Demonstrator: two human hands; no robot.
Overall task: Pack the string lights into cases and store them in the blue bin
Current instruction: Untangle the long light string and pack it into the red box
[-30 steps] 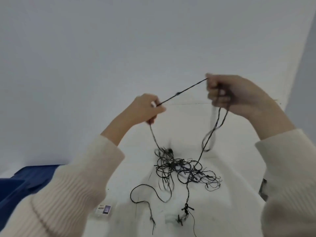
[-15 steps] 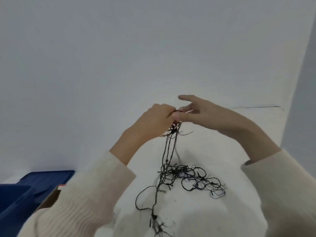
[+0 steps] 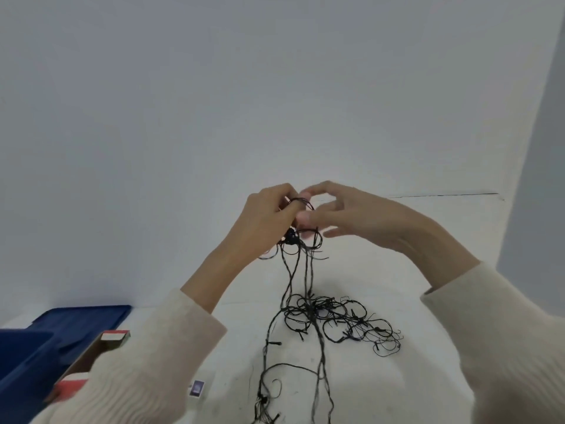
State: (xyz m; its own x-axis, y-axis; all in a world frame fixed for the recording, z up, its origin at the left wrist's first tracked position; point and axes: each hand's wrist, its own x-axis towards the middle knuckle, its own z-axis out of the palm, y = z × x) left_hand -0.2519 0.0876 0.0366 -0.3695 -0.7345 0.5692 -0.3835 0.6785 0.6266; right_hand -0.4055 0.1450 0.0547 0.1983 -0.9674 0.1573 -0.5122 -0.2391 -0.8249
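**Half-wound string lights at risk of snagging on their own tangle**

The thin black wire string lights (image 3: 308, 313) are hanging in several strands from a small coil held up between the two hands, and the rest is lying in a loose, looping tangle on the white table (image 3: 428, 270) directly below, with more strands trailing toward the near edge and out of view. The left hand (image 3: 263, 221) is pinching the gathered loops between thumb and fingers, the coil pressed against its fingertips. The right hand (image 3: 360, 218) is sitting just beside it, fingers spread and only lightly curled, its thumb and forefinger touching the loop at the top; whether it is actually gripping a strand cannot be told.

The main danger, as I judge it, is the heap itself: the loops are crossing one another, so pulling more wire upward is likely to drag a knot tight or lift the whole mass rather than feed one strand. The small bulbs are also liable to catch on neighbouring loops. With the right hand this open, the coil is depending on the left pinch alone, and a slip would let the wound turns spring apart.

At the left edge, the dark blue plastic bin (image 3: 27, 359) and an open red-and-white cardboard case (image 3: 91, 356) are waiting, well apart from the wire.
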